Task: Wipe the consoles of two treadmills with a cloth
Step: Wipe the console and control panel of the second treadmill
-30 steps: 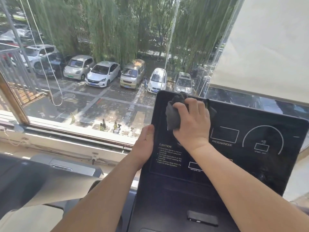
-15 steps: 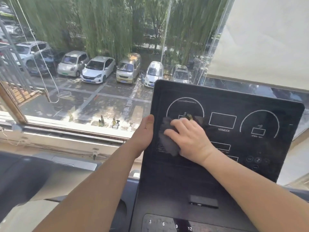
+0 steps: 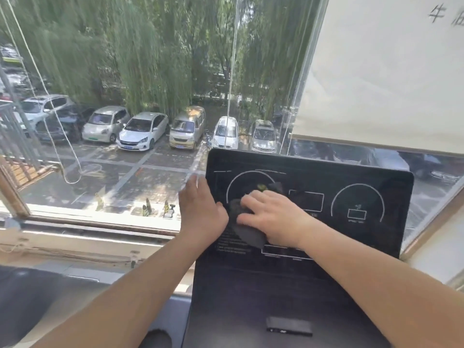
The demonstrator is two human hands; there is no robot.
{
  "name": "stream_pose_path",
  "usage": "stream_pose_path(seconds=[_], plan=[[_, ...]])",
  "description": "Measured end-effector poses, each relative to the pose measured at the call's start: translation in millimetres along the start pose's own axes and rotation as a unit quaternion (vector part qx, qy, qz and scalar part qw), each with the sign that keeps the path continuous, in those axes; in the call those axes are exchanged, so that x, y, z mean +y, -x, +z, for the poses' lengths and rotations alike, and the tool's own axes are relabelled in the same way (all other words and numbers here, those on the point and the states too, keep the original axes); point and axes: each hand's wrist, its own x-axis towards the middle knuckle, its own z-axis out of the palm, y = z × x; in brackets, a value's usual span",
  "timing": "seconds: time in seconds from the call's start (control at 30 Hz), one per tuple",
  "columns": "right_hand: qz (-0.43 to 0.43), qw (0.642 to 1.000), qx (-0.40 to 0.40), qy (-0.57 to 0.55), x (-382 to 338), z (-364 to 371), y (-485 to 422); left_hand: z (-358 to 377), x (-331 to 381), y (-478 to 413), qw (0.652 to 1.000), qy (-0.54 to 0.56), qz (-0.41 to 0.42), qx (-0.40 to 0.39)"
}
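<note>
A black treadmill console [image 3: 351, 177] with white dial and box markings stands tilted in front of me. A dark grey cloth [image 3: 244, 231] lies flat on its left half, under my right hand [image 3: 273, 218], which presses it against the panel with fingers spread over it. My left hand [image 3: 198, 209] grips the console's left edge, thumb on the panel face beside the cloth. Part of the left dial is hidden by the cloth and hand.
A big window [image 3: 125, 96] lies right behind the console, with its sill [image 3: 88, 222] at the left. A cream roller blind [image 3: 389, 71] hangs at the upper right. Another treadmill's dark surface [image 3: 37, 297] shows at the lower left. A small black clip [image 3: 288, 326] sits on the lower panel.
My right hand has drawn the cloth down from the console's top left corner to the left-middle of the panel. My left hand has slid slightly higher up the left edge.
</note>
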Motion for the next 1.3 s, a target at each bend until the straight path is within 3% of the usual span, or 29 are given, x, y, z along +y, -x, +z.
stream_pose_path(seconds=[0.13,0.27,0.5,0.6,0.7,0.77,0.9,0.97,1.03,1.13,1.2,1.3], plan=[[0.134,0.989,0.050,-0.027,45.6,-25.8,-10.0,-5.2,27.0,-17.4,0.990,-0.041,0.126,0.040],[0.162,0.983,0.074,-0.044,61.9,-20.4,26.5,-4.9,53.7,-38.5,0.959,-0.114,0.258,0.017],[0.253,0.958,0.131,-0.026,83.3,-13.6,98.4,7.3,61.2,-48.3,0.959,-0.116,0.258,0.019],[0.345,0.919,0.188,-0.022,62.9,-4.3,75.7,4.8,59.4,-52.4,0.958,-0.113,0.262,0.008],[0.450,0.873,0.181,-0.042,30.6,6.5,33.1,2.1,57.7,-52.6,0.955,-0.120,0.272,0.008],[0.412,0.897,0.157,-0.038,12.2,10.9,12.8,1.2,56.6,-52.1,0.954,-0.125,0.272,0.012],[0.120,0.986,0.112,0.009,14.4,14.7,23.6,-1.7,57.9,-49.0,0.952,-0.138,0.273,0.013],[0.021,0.997,0.076,0.020,38.6,7.6,46.2,-3.4,59.9,-47.3,0.952,-0.145,0.270,0.011],[0.013,0.998,0.048,0.040,68.2,-4.8,72.1,-3.4,62.0,-46.3,0.954,-0.151,0.260,0.010],[0.111,0.992,0.040,0.042,107.8,-25.5,112.7,0.6,67.0,-43.8,0.956,-0.172,0.239,0.011],[0.203,0.976,0.077,0.033,117.9,-32.9,138.5,3.8,76.0,-41.0,0.957,-0.191,0.216,0.016],[0.383,0.908,0.169,0.000,98.7,-20.3,159.6,9.2,99.7,-34.3,0.959,-0.223,0.177,0.009]])
